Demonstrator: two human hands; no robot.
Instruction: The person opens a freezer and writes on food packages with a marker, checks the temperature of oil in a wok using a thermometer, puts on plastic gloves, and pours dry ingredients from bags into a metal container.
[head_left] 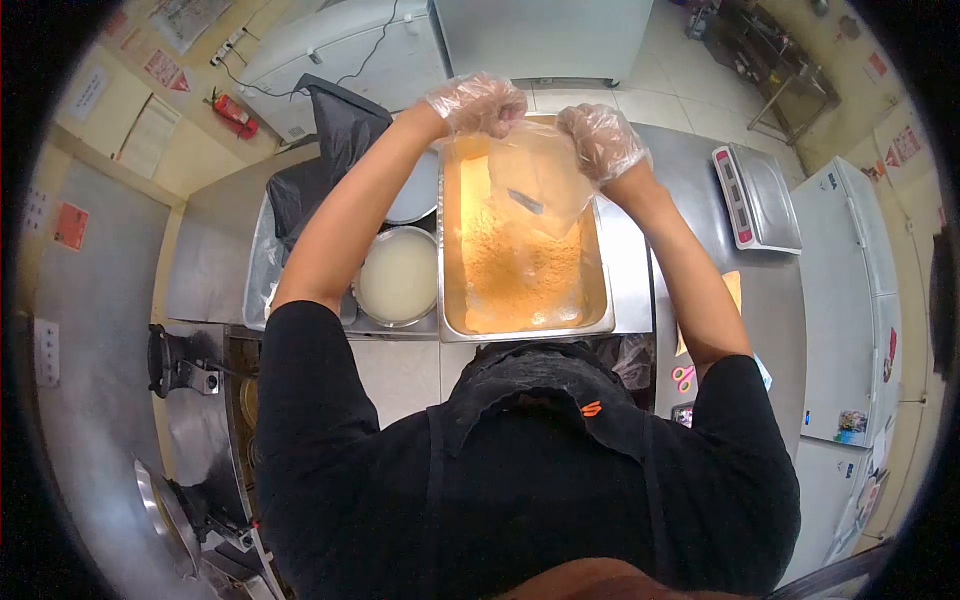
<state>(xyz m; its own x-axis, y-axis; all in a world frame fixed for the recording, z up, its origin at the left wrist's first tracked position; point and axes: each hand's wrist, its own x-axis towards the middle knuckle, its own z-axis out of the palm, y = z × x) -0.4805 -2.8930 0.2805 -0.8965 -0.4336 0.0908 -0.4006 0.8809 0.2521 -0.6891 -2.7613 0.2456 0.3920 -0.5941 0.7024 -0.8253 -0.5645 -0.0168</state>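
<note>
A deep metal tray (pixel 606 300) holds orange-yellow powder (pixel 510 255), with paler patches near its front. Over the tray's far half hangs a clear plastic bag (pixel 545 180), see-through with a dark mark on it. My left hand (pixel 482 104), in a clear disposable glove, is closed on the bag's upper left edge. On the other side my right hand (pixel 603 143), gloved the same way, is closed on the bag's upper right edge. Some of the fingertips are hidden by the gloves and the plastic.
Left of the tray stand a round bowl of whitish liquid (pixel 398 275) and a black plastic bag (pixel 335 130) over a container. A digital scale (pixel 760 200), pink scissors (pixel 683 378) and a yellow packet (pixel 733 290) lie right. A pan (pixel 165 515) stands lower left, near steam.
</note>
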